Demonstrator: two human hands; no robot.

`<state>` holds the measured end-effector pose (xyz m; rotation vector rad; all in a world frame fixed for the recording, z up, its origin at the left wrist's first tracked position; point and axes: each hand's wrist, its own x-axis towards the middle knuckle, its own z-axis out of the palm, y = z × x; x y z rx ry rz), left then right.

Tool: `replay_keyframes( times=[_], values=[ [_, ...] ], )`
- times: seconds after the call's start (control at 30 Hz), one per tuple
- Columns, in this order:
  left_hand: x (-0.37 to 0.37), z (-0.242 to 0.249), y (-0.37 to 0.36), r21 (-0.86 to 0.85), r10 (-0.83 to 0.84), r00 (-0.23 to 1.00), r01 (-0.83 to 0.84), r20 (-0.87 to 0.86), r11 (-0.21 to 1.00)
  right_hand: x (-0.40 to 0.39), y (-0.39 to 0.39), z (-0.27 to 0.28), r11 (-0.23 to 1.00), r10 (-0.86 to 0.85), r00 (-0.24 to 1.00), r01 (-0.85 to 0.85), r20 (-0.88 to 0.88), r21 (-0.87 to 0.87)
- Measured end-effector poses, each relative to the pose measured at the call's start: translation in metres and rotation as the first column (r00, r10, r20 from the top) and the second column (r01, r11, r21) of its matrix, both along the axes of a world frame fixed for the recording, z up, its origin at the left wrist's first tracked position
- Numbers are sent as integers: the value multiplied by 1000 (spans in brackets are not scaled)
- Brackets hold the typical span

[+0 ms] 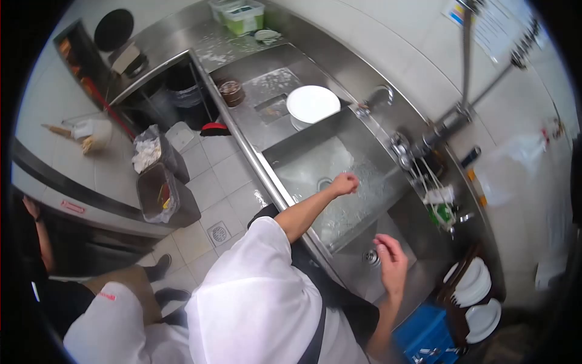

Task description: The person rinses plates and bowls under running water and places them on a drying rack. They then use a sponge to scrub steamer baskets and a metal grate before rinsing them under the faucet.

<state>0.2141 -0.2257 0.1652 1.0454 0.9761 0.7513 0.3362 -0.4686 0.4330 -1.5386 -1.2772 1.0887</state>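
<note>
Over the water-filled sink basin (339,224), my left hand (345,183) is closed with its fingers curled in. Nothing shows in it. My right hand (393,262) is raised above the neighbouring basin (397,227), empty, with its fingers bent and apart. A drain (371,258) lies just beside its fingertips. Water in the larger basin looks rippled, and a whitish flat shape (336,155) shows in it. On the ledge beyond stands a stack of white plates (313,104). A brown container (231,93) sits farther left.
A tap (379,100) and a spray-hose fitting (445,127) project from the wall side. A blue crate (427,337) and racked white dishes (473,282) stand at right. Lined bins (167,197) are on the floor. At left is another person's arm (43,236).
</note>
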Motion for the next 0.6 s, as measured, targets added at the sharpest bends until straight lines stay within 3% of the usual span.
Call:
replay_keyframes(
  times=[0.03, 0.1, 0.13, 0.17, 0.23, 0.27, 0.33, 0.37, 0.4, 0.43, 0.47, 0.5, 0.53, 0.57, 0.6],
  values=[
    [-16, 7, 22, 3, 27, 1000, -27, 9, 1000, -12, 22, -18, 995, 28, 996, -36, -83, -96],
    [-59, 19, 80, 127, 518, 852, -523, 74, 843, -32, 65, -76, 949, 50, 964, -127, -262, -287],
    [-71, 21, 97, 158, 615, 782, -623, 103, 766, -33, 73, -98, 911, 26, 943, -160, -333, -380],
    [-71, 18, 94, 158, 615, 782, -623, 103, 766, -30, 63, -118, 861, -23, 917, -184, -398, -474],
    [-132, -10, 160, 127, 831, 555, -823, -33, 554, -53, 112, -202, 700, 226, 970, -222, -84, -678],
    [-155, -33, 175, -3, 799, 576, -812, -173, 584, -55, 111, -250, 621, 283, 959, -188, -6, -761],
    [-161, -53, 202, -57, 793, 512, -849, -329, 525, -54, 94, -330, 501, 361, 931, -147, 51, -853],
    [-160, -62, 223, -67, 766, 466, -869, -442, 490, -62, 90, -367, 361, -277, 954, 211, 111, -909],
    [-162, -70, 238, -79, 750, 472, -865, -463, 496, -72, 94, -386, 20, -778, 577, 420, 250, -907],
    [-163, -76, 250, -160, 686, 593, -793, -421, 588, -71, 102, -396, -7, -776, 570, 419, 269, -908],
    [-168, -82, 257, -237, 610, 702, -705, -367, 668, -64, 117, -396, 272, -880, 427, 100, -206, -957],
    [-179, -88, 255, -254, 594, 707, -700, -384, 668, -54, 126, -397, 587, -791, 117, -132, -601, -799],
    [-187, -94, 257, -305, 592, 772, -635, -231, 710, -59, 136, -397, 865, -501, -271, -187, -822, -466],
    [-188, -105, 272, -348, 577, 814, -562, -72, 750, -105, 207, -297, 745, -624, -186, 152, -759, -650],
    [-164, -126, 281, -506, 423, 906, -359, 12, 784, -117, 230, -245, 754, -616, -62, 240, -785, -611]
  ],
)
